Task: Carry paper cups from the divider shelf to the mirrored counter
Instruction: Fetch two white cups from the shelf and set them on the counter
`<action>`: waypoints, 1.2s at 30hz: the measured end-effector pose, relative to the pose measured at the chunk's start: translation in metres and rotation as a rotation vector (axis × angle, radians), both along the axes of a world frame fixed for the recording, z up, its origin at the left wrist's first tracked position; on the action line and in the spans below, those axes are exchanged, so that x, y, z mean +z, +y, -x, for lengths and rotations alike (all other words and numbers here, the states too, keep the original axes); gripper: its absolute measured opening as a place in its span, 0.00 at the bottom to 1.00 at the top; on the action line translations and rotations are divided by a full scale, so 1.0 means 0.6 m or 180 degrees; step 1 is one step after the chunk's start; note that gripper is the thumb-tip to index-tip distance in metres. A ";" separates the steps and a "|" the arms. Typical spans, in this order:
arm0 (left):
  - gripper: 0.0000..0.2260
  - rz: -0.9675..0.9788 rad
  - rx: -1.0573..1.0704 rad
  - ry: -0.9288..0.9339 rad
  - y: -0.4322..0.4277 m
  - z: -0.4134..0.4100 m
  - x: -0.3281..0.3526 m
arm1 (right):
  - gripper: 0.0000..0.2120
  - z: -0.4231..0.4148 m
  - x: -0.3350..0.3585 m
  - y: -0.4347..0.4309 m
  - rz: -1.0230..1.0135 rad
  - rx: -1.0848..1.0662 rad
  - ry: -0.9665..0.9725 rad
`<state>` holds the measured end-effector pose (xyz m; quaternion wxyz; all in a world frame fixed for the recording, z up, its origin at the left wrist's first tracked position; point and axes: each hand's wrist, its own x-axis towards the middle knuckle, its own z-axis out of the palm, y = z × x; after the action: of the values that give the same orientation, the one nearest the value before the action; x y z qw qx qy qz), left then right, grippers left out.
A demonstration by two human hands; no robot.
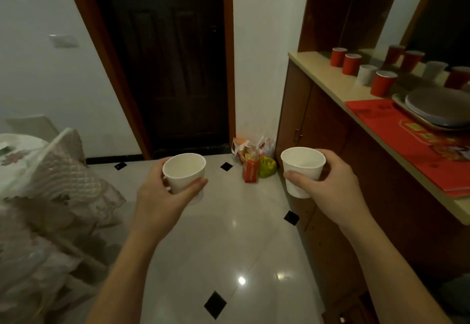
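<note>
My left hand grips an upright white paper cup over the tiled floor. In my right hand is a second white paper cup, also upright and empty, close to the cabinet front. The mirrored counter runs along the right, its beige top at about chest height. On it stand three red paper cups and one white cup in a row before the mirror, which repeats them.
A red mat and a tray with a grey plate fill the counter's near part. Snack bags lie on the floor in the corner by a dark door. A chair with quilted cloth stands at left.
</note>
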<state>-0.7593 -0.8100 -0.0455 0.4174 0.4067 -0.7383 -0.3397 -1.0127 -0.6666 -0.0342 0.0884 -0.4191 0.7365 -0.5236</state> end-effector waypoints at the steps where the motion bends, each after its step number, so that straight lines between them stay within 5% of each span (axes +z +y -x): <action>1: 0.36 -0.0027 -0.0030 -0.0005 -0.023 0.010 -0.003 | 0.30 0.007 -0.004 -0.022 -0.0025 0.0003 -0.0027; 9: 0.35 -0.0120 -0.0120 -0.0030 -0.208 0.128 -0.022 | 0.35 0.114 -0.025 -0.199 0.0002 -0.0034 -0.0107; 36: 0.29 -0.0123 -0.0288 0.0075 -0.853 0.599 -0.036 | 0.28 0.585 -0.046 -0.815 -0.0087 -0.0233 0.0057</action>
<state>-1.1189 -1.3220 -0.0669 0.4023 0.3768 -0.7442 -0.3772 -1.3640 -1.1559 -0.0618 0.0684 -0.3952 0.7592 -0.5126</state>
